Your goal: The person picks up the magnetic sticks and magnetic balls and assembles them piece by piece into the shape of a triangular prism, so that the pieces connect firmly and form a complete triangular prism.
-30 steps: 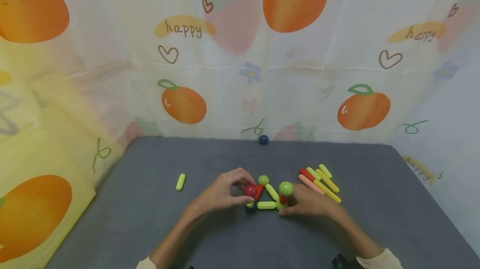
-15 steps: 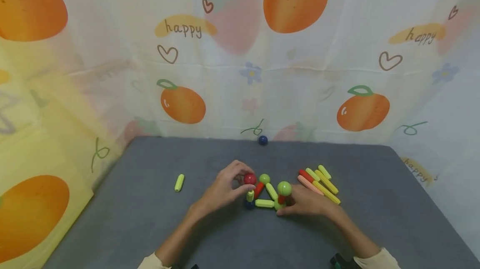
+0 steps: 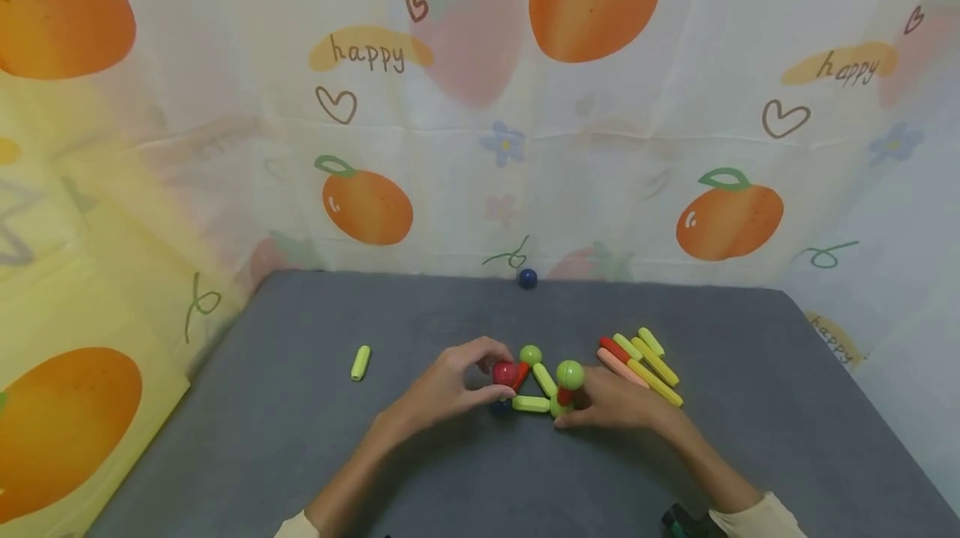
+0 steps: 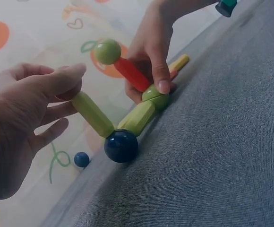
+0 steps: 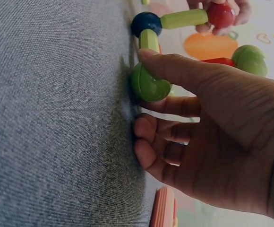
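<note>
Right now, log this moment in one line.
left hand: holds red ball atop upright green stick | right hand: pinches lower green ball | loose blue ball: table, far edge

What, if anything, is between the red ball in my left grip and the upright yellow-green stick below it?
Nothing visible: in the right wrist view, the red ball in your left grip appears to meet the top of the yellow-green stick, which stands on the dark blue ball.

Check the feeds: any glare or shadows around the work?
Head: soft shadow on the grey table below the left hand; left wrist: small glint on the nearer blue ball; right wrist: dark shadow on the table beside the lower green ball.
</note>
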The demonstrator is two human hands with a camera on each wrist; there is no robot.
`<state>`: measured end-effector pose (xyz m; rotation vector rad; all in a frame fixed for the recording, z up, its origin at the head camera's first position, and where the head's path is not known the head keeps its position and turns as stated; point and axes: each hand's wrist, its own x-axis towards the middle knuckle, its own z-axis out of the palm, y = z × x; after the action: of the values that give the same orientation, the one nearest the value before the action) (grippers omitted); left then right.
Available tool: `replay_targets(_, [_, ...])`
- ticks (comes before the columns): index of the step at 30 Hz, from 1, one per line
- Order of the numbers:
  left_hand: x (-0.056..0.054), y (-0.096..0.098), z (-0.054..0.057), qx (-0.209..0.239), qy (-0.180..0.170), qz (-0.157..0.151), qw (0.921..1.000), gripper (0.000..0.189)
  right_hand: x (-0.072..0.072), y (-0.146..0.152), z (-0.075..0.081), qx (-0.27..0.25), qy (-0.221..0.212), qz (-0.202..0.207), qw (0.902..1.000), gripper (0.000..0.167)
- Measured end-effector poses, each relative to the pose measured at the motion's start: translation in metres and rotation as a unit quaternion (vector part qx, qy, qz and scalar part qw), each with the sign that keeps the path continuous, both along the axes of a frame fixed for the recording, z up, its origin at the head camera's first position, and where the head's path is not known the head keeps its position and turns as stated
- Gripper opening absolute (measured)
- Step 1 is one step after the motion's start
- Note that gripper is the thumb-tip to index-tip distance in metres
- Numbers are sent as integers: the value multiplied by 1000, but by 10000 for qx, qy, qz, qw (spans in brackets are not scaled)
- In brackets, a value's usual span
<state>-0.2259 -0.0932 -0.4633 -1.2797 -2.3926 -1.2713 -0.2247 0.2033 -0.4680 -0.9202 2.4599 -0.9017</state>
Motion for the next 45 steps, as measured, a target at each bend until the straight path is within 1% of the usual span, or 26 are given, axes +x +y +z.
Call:
replay_targets(3, [0,0,0,22,-195,56,9998,35,-1,0,0,-21,7,16,10000,24])
replay_targets(5, [-1,-1,-1,56,-284,164,9994,34,-1,-1,-1,-7,-14,12,10000,24])
replay_targets(9, [-2,-4,-4,206,-323,352,9986,34,-4,-2,-2,56,-81,4,10000,24])
replay_targets(13, [-4,-4,-9,279,-388,346,9983,37,-7,-1,1,107,-80,14,9999,22])
replay_targets(16, [-6,-4,-10,197,-598,351,9974,45,-10,-1,5,101,-77,130,9998,21])
replay_targets(20, [-8,-4,-14,-52,-835,362,9958,56,-13,-1,12,115,-109,263,9995,21])
replay_targets(24, [-14,-3,-25,-302,-1061,291,9935,59,-16,-1,16,208,-131,220,9995,22])
replay_targets(27, [-18,-4,-35,-447,-1171,118,9920,51,-18,-2,18,293,-194,205,9992,24])
replay_targets(30, [-23,-5,-44,-489,-1133,-127,9923,39,-20,-1,20,407,-238,240,9986,24])
replay_targets(32, [-26,-6,-48,-400,-1112,-287,9926,35,-22,-2,22,472,-346,266,9979,24])
replay_targets(35, [-31,-4,-48,-285,-1279,-438,9904,31,-26,-3,26,667,-530,256,9960,25])
replay_targets(37, [-34,-3,-48,-250,-1422,-496,9883,29,-28,-4,31,822,-799,151,9933,26])
replay_targets(39, [-37,-3,-48,-228,-1653,-545,9845,28,-30,-7,35,1013,-1111,82,9886,26])
replay_targets(42, [-40,-3,-50,-216,-1872,-619,9801,28,-33,-11,39,1175,-1665,-60,9790,26])
replay_targets(44, [-42,-3,-52,-204,-1999,-653,9774,28,-35,-13,41,1220,-1850,35,9751,27])
replay_targets(45, [-42,-3,-53,-201,-1990,-678,9775,27,-36,-13,41,1212,-1910,65,9741,27])
